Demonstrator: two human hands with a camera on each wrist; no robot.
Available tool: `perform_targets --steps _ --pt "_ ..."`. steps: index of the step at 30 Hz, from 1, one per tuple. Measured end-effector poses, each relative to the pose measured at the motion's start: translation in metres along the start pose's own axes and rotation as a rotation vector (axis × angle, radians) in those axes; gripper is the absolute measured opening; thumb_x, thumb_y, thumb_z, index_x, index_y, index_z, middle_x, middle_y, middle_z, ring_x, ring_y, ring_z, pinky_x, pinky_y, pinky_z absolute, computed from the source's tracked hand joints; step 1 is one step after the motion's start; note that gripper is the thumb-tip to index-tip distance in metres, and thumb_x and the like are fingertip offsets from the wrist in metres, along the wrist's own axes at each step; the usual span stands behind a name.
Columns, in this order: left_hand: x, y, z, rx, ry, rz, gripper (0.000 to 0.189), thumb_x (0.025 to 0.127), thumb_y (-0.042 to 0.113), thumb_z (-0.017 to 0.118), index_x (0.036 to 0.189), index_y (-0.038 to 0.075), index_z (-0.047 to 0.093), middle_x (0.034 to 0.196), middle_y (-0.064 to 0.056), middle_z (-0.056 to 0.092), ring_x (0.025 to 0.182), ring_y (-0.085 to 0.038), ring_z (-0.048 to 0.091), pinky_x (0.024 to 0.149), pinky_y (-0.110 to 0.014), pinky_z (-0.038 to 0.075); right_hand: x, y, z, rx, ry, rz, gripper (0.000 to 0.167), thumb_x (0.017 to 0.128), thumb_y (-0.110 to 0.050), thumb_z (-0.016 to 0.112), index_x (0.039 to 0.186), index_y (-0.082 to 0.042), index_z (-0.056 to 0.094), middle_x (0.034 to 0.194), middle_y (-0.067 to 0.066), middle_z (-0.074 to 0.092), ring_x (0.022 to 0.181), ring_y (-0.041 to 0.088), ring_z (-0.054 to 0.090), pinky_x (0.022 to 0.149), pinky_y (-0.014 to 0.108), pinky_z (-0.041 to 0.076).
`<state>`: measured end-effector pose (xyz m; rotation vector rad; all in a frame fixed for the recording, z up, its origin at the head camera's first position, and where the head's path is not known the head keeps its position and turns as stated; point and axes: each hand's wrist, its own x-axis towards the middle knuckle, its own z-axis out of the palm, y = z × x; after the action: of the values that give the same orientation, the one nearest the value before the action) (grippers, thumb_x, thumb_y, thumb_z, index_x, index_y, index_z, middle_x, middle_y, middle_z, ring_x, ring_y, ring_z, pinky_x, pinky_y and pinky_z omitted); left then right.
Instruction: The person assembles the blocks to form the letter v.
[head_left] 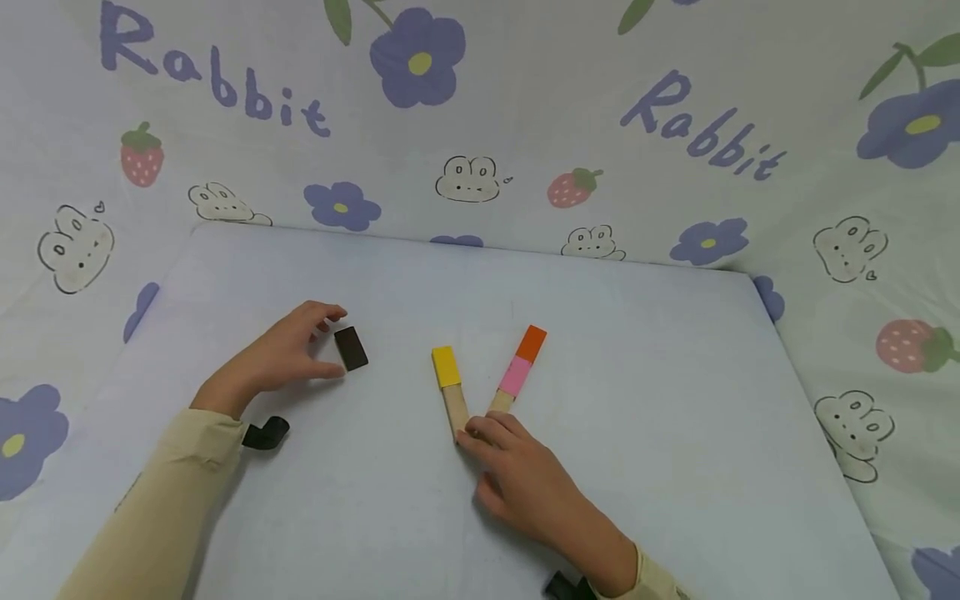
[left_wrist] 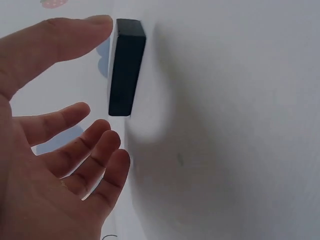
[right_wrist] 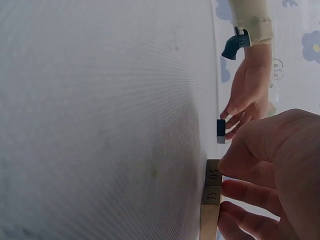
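A black rectangular block (head_left: 351, 348) lies on the white tabletop, between the spread thumb and fingers of my left hand (head_left: 273, 354). In the left wrist view the thumb tip is close beside the block (left_wrist: 126, 70), and the fingers are loosely bent below it. My right hand (head_left: 525, 479) rests its fingertips on plain wooden blocks (head_left: 454, 408) where two rows meet in a V. A yellow block (head_left: 446, 367) caps the left row; the right row carries a pink block (head_left: 515, 377) and an orange block (head_left: 532, 343). My right hand hides the V's point.
In the right wrist view, printed digits show on the block sides (right_wrist: 212, 195). The white tabletop (head_left: 675, 433) extends around the blocks. Behind it hangs a cloth (head_left: 525, 108) with rabbits, flowers and strawberries. A black strap end (head_left: 266, 433) sticks out at the left wrist.
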<state>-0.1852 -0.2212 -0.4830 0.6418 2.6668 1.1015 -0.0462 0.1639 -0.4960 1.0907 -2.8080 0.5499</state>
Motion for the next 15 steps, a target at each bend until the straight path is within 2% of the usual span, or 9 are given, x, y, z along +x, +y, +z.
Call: perform_targets --steps 10,15 --pt "0.0077 -0.0005 0.0097 0.077 -0.019 0.018 0.081 0.085 0.014 0.091 0.152 -0.005 0.05 0.146 -0.023 0.054 0.131 -0.04 0.054 0.114 -0.056 0.041 -0.0012 0.0014 0.0011 0.002 -0.004 0.008 0.055 0.086 -0.002 0.075 0.141 -0.009 0.073 0.137 0.002 0.064 0.132 0.021 0.052 0.102 0.033 0.055" --pt "0.0084 0.0042 0.01 0.108 -0.025 0.0 0.077 0.087 0.013 0.089 0.152 -0.005 0.051 0.148 -0.023 0.055 0.132 -0.041 0.054 0.115 -0.057 0.04 -0.0004 0.0015 -0.0005 0.018 -0.018 0.011 0.056 0.086 -0.002 0.076 0.141 -0.009 0.072 0.138 0.002 0.063 0.132 0.021 0.052 0.102 0.033 0.055"
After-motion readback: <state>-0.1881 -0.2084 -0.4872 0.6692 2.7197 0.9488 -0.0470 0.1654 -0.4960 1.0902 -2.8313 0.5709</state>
